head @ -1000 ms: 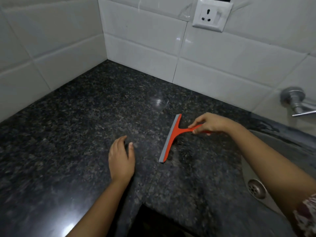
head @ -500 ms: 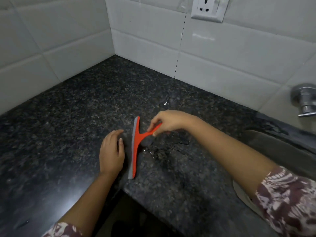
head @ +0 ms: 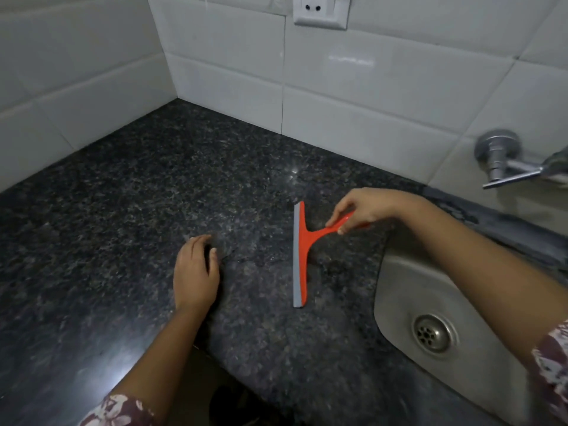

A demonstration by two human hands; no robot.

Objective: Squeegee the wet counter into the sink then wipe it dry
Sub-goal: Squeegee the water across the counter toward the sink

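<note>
The right grip (head: 365,210) pinches the orange handle of the squeegee (head: 302,256) between thumb and curled fingers, clenched on it from above; the handle points right, toward the sink (head: 408,287); the squeegee's grey rubber blade (head: 296,259) runs from far to near along the left side of its orange body, and its lower edge meets the dark speckled granite desk (head: 123,226); the squeegee stands on the desk between the two grips, near the sink's left rim but not over it.

The left grip (head: 195,272) lies palm down on the desk, released, its fingers loosely together and holding nothing; it is left of the blade and apart from it.

The steel sink is set into the desk at the right, with a round drain strainer (head: 434,333) in its floor; a metal tap (head: 504,161) juts from the white tiled wall (head: 368,87) above it; a white wall socket (head: 321,10) sits on the tiles at the top edge; light glints on the desk near the far wall, but whether the stone is wet cannot be told; floral sleeves (head: 116,410) cover both forearms at the bottom edge.
</note>
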